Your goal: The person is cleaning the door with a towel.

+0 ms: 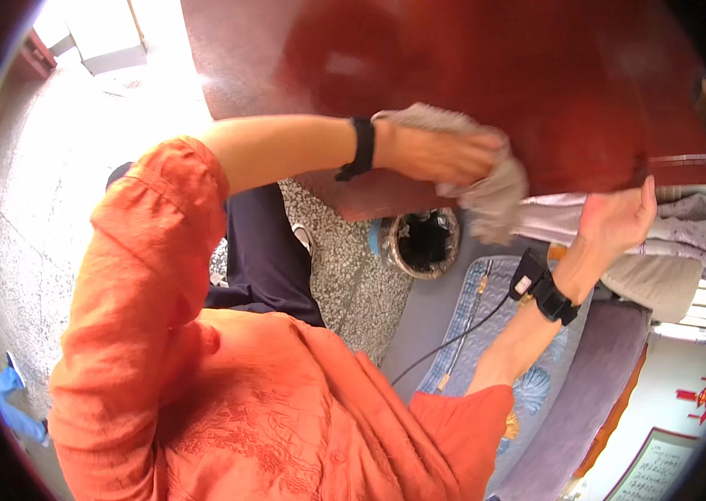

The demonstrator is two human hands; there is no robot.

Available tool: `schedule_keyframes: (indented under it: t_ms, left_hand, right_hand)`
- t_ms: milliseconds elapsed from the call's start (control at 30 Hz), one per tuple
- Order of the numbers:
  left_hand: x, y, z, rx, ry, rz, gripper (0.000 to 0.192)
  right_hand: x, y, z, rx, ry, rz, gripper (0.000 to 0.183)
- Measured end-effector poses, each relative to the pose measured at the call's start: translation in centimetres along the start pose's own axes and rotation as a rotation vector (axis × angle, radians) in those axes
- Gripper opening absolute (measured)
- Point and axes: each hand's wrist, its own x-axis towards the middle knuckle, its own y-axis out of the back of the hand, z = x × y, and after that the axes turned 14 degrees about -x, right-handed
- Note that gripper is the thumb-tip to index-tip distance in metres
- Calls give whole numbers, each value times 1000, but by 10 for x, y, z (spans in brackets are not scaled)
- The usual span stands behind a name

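Observation:
My left hand (443,153), slightly blurred, presses on a crumpled beige-grey cloth (497,206) at the near edge of a glossy dark-red table (453,56). Part of the cloth hangs over that edge. Over to the right, my right hand (616,216) is at the same table edge, one digit raised; its other fingers are hard to make out, and no object shows in it. Both wrists wear black straps, and a black device with a cable (453,341) sits by the right one.
Below the table edge stands a lined waste bin (425,244) on the speckled floor (353,275). A sofa with a quilted blue floral cover (484,307) and a beige cushion (653,282) lies to the right. Blue cloth-like material (18,407) is on the floor at far left.

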Motion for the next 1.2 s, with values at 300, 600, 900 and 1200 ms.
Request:
schedule_keyframes:
  t_ms: [300,600,900,1200]
  left_hand:
    - [-171,43,8,82,13,-800,9]
    - [-253,186,31,363,1234,403,24]
    - [-137,87,-12,859,918,1342,38]
    - [-212,-2,-4,173,1209,1706,36]
  right_hand:
    - [0,-9,2,-200,82,40,47]
    - [3,-9,8,-166,112,62,58]
    - [-2,-5,11,-159,114,107,51]
    - [-1,6,9,-188,99,98,51]
